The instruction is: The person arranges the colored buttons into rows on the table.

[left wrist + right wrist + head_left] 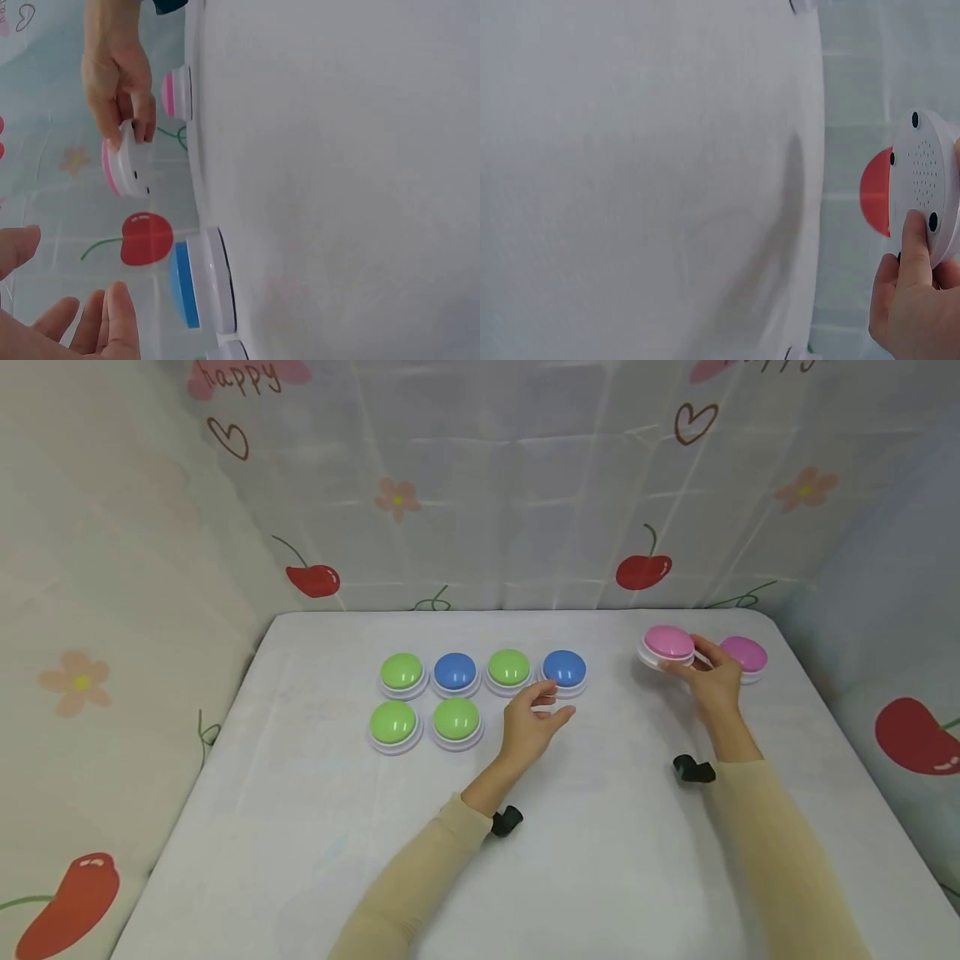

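My right hand (716, 681) pinches a round push button with a pink dome (669, 642) and white base, lifted off the table. In the right wrist view its underside (919, 180) shows small holes and dark feet, with a finger (915, 247) against it. Beside that hand, a second pink button (744, 653) sits on the table. My left hand (527, 724) holds nothing; its fingers are loosely bent, thumb apart, close over the near side of a blue button (564, 668). The left wrist view shows that blue button (184, 285) beyond the fingertips.
Left of the left hand, green (401, 671), blue (455, 672) and green (509, 667) buttons continue the back row. Two more green buttons (393, 722) stand in front. The white table (600, 860) meets a patterned curtain (495, 527) at its back edge.
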Tool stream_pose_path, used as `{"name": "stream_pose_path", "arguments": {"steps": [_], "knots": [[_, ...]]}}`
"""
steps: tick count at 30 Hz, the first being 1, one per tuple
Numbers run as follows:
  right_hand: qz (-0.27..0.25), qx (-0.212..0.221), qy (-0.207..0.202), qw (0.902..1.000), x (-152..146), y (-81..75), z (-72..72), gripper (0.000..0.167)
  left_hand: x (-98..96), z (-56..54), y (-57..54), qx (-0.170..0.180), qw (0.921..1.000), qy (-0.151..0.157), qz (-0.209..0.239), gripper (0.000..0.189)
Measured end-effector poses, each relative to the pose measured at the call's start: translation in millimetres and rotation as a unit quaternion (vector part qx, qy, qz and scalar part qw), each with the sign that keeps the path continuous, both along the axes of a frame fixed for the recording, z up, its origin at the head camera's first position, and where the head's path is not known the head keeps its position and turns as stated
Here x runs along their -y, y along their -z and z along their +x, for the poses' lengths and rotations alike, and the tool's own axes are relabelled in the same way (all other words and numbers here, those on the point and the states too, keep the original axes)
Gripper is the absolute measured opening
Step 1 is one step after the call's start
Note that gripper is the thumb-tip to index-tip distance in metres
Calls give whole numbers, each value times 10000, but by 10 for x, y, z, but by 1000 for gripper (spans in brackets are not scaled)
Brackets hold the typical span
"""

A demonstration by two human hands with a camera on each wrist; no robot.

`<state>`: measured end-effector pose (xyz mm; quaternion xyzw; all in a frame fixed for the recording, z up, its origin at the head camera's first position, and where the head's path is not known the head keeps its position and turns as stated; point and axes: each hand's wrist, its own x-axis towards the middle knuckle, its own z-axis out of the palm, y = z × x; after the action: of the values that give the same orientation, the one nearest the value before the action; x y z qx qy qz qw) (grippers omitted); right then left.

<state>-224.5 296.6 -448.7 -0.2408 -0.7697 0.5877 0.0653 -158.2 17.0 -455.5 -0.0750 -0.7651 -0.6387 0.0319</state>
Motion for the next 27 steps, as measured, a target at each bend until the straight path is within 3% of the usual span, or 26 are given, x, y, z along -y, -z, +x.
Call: {"name": "stream_pose_path", "arguments": {"steps": [7, 13, 18, 27], "knots": [[-142, -500, -1000, 9936, 338, -135, 244, 72, -114, -230, -99, -86, 9997, -136, 206, 46], [-145, -966, -1711, 9804, 633, -172, 404, 70, -194, -315, -170, 173, 9996, -21, 216, 52], [-347, -1268, -2203, 9665, 804, -158, 489, 68, -140, -282, -157, 320, 9991, 49, 289, 56], [-451, -1528, -2707, 9494, 992, -94, 588, 70, 67, -83, -117, 385, 9986, -131, 340, 54]]}}
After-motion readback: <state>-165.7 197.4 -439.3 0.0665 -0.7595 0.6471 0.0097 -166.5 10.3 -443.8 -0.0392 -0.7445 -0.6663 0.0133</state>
